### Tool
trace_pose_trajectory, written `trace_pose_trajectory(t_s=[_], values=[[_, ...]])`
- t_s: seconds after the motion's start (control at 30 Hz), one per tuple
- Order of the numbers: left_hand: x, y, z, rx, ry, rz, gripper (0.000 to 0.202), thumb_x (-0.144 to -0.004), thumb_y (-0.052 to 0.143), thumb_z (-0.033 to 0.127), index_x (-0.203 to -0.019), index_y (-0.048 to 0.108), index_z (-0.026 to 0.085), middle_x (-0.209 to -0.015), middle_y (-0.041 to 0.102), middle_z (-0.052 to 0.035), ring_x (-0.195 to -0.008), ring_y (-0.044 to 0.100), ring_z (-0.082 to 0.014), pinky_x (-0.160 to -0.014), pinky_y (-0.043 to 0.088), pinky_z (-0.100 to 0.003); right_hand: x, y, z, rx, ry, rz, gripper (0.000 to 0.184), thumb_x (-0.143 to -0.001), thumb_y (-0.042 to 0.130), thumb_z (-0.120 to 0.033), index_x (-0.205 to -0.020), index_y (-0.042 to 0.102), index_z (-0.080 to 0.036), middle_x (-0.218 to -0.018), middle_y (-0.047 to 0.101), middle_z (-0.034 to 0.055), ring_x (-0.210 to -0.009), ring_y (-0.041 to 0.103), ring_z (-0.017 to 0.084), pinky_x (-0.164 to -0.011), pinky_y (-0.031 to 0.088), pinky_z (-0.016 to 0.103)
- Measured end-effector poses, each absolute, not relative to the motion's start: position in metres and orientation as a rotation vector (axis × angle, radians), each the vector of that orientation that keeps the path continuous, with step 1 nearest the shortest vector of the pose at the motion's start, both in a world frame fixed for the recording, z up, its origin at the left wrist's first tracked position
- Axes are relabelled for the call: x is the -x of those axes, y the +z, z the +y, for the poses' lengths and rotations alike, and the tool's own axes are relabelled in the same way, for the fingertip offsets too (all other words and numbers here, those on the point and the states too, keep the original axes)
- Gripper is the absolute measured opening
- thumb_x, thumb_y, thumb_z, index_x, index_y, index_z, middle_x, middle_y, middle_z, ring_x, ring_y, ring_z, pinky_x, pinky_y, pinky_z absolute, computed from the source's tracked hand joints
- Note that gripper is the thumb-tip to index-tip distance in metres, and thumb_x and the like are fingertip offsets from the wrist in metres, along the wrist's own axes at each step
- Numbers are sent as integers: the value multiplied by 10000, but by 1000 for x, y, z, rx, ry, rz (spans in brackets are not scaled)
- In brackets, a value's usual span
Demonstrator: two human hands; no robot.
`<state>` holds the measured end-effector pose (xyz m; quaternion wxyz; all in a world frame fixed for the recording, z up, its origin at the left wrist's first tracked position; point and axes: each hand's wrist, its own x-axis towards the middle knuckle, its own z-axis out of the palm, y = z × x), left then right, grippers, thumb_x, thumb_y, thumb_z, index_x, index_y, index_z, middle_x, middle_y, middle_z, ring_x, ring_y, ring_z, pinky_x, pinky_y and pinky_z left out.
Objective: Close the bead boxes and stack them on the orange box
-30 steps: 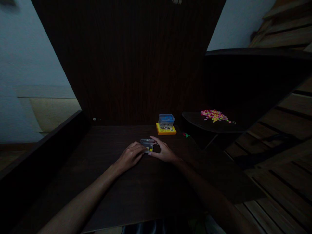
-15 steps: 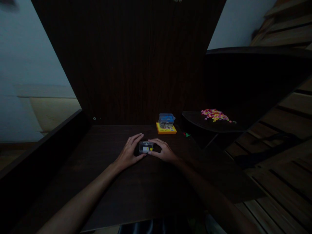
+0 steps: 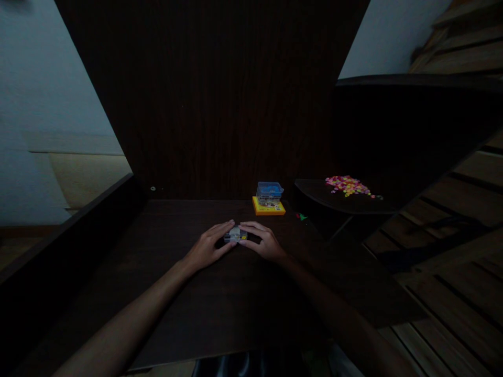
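A small clear plastic box [image 3: 236, 234] lies on the dark wooden desk [image 3: 220, 309], with something yellow showing at its right side. My left hand [image 3: 207, 245] grips its left end, thumb at the near edge and fingers at the far edge. On the other end, my right hand [image 3: 264, 242] holds the box the same way, fingertips at its far edge and thumb at the near one. Light glares off the lid, so the contents are hard to make out.
Behind my right hand, clear boxes with blue in the top one [image 3: 270, 189] sit on a yellow-orange box [image 3: 269, 209]. A red and green scrap [image 3: 301, 216] lies beside them. Colourful small pieces [image 3: 349, 186] are heaped on the corner shelf [image 3: 314, 193] at right.
My left fingers have moved right, closing in on the box. Glare now covers the lid, where a pale patch and yellow piece showed more clearly before. My right hand has barely moved.
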<state>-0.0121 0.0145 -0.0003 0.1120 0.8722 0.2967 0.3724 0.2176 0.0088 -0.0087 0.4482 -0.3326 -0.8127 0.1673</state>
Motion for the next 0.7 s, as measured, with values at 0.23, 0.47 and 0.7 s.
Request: trace_pose_trajectory(t_s=[0.23, 0.47, 0.7], values=[[14, 1, 13, -2589, 1079, 865, 437, -944, 558, 373, -1355, 540, 228, -1361, 572, -107, -1230, 568, -242, -1034, 494, -454, -218, -9, 8, 831, 395, -2021, 366, -870, 666, -326, -1223, 664, -232, -1222, 648, 114, -1128, 627, 222, -979, 513, 392], [16, -2, 15, -2628, 1088, 829, 439, -946, 565, 344, -1374, 520, 253, -1362, 566, -103, -1228, 564, -246, -1019, 499, -461, -218, -9, 8, 808, 328, -2068, 397, -894, 636, -323, -1281, 621, -241, -1288, 610, 117, -1178, 599, 212, -1011, 497, 390], [17, -5, 18, -2671, 1153, 732, 407, -953, 555, 317, -1354, 538, 248, -1337, 576, -113, -1207, 571, -242, -990, 516, -452, -218, -10, 7, 761, 94, -2224, 435, -927, 590, -318, -1357, 551, -269, -1358, 569, 108, -1221, 563, 212, -1017, 496, 407]])
